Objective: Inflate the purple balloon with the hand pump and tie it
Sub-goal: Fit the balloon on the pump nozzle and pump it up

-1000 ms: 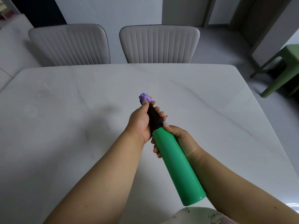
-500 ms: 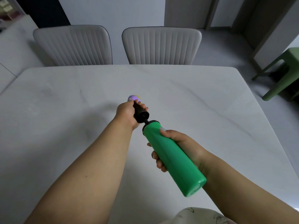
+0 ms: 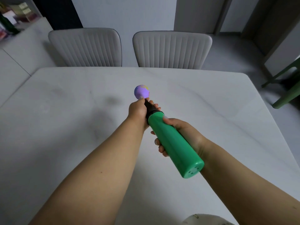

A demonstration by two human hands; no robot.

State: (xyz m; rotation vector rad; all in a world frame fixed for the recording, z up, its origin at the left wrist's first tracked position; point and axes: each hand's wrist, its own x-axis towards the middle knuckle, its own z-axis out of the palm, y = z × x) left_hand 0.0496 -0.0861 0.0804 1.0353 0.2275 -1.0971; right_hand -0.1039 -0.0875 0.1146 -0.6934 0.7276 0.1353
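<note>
Two hands at work, both closed. Left hand [image 3: 138, 111] wrapped tight round the black nozzle [image 3: 150, 108] of the pump, thumb and fingertips [image 3: 155, 105] pinching right at the tip where the balloon's neck sits; neck itself hidden under that pinch. Right hand [image 3: 183, 135] curled fully round the green pump barrel [image 3: 173, 143] near its front end, fingers [image 3: 159, 148] showing underneath, thumb on top.

Purple balloon [image 3: 141, 92] just beyond the left fingertips, a small round bulb with a yellowish patch on top, held in the air above the white table [image 3: 65, 111], not resting on it.

Likely handling: thin, soft, stretchy rubber, almost weightless, prone to slipping off the nozzle or springing away if the pinch loosens. Best hold at the rolled neck, squeezed against the nozzle, never on the swollen body. Pump light and stiff, smooth plastic; firm wrap round the barrel enough. Barrel close up against the nozzle collar, so seemingly at the pushed-in end of a stroke. Far from full size; tying not yet begun.

Beyond the table, two pale ribbed chairs [image 3: 86, 47].
</note>
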